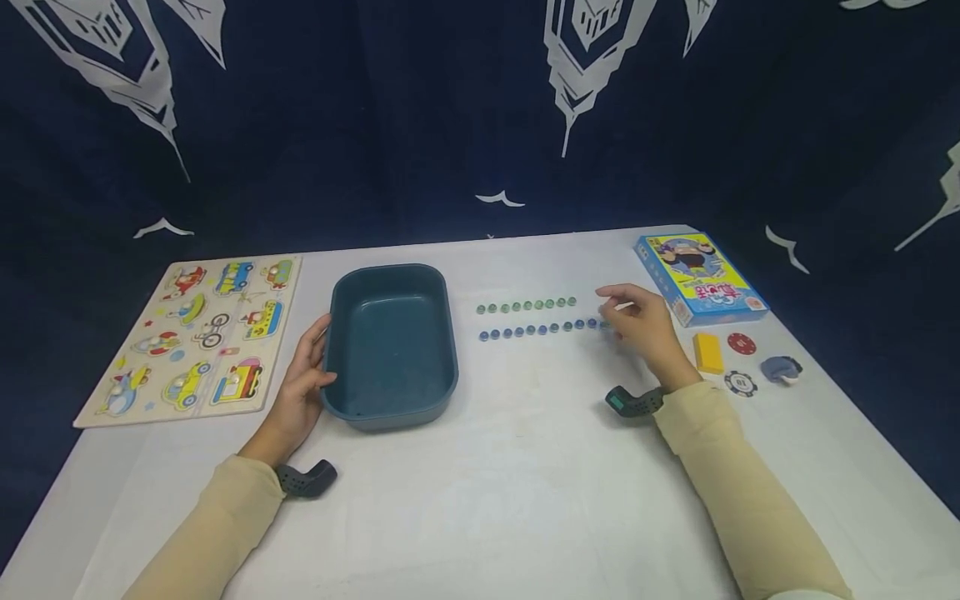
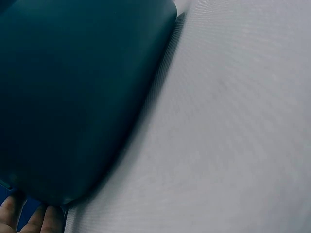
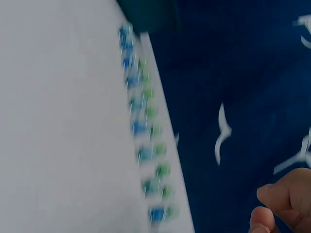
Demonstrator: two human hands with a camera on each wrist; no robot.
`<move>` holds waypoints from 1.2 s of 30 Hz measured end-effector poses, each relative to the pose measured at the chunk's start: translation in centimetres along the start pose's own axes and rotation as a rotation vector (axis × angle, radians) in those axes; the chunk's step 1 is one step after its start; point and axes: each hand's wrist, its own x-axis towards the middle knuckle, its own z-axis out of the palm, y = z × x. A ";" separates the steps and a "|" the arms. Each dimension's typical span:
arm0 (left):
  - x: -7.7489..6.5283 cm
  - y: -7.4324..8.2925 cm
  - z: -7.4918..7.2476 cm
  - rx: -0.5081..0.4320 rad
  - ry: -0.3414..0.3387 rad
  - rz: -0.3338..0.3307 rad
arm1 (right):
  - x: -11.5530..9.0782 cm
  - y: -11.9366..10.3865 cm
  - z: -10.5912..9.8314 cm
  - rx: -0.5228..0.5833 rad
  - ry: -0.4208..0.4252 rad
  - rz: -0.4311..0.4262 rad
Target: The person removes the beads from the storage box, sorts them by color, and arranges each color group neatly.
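Observation:
My left hand [image 1: 302,387] holds the left side of a dark teal plastic tub [image 1: 448,367], with the thumb at its rim and the fingers along its side wall. In the left wrist view, the fingertips [image 2: 51,221] show at the tub's lower edge. My right hand [image 1: 641,329] is at the right end of a row of blue glass marbles [image 1: 531,331], thumb and fingertips close together. I cannot tell whether a marble is between them. Behind the blue row runs a shorter row of green marbles [image 1: 527,306].
A wooden picture puzzle board [image 1: 187,342] lies at the left. On the right are a blue-and-yellow game box [image 1: 701,279], a yellow block [image 1: 707,353], a red chip [image 1: 741,343], a black-and-white chip [image 1: 741,383] and a small blue-grey object [image 1: 780,369]. A dark patterned curtain hangs behind the table.

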 end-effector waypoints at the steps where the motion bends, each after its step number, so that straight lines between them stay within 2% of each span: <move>1: 0.0 0.0 0.0 0.001 -0.001 0.000 | 0.0 -0.8 0.6 0.020 -0.020 -0.040; 7: 0.1 -0.1 0.0 -0.026 0.022 0.000 | -0.6 -5.8 5.2 0.135 -0.233 -0.255; 14: 0.2 -0.6 0.1 -0.042 0.011 0.011 | -1.2 -10.9 10.6 0.240 -0.583 -0.437; 17: 0.3 -0.7 0.1 -0.032 -0.003 0.009 | -1.5 -12.4 12.7 0.238 -0.731 -0.508; 23: 0.5 -0.8 0.2 -0.029 0.001 0.003 | -2.2 -14.3 16.8 0.032 -0.888 -0.595; 29: 0.7 -0.9 0.2 -0.028 0.002 0.008 | -2.7 -15.2 19.7 -0.161 -0.996 -0.562; 36: 0.4 -0.9 -0.1 -0.028 0.010 0.010 | -2.7 -15.5 22.0 -0.231 -1.068 -0.554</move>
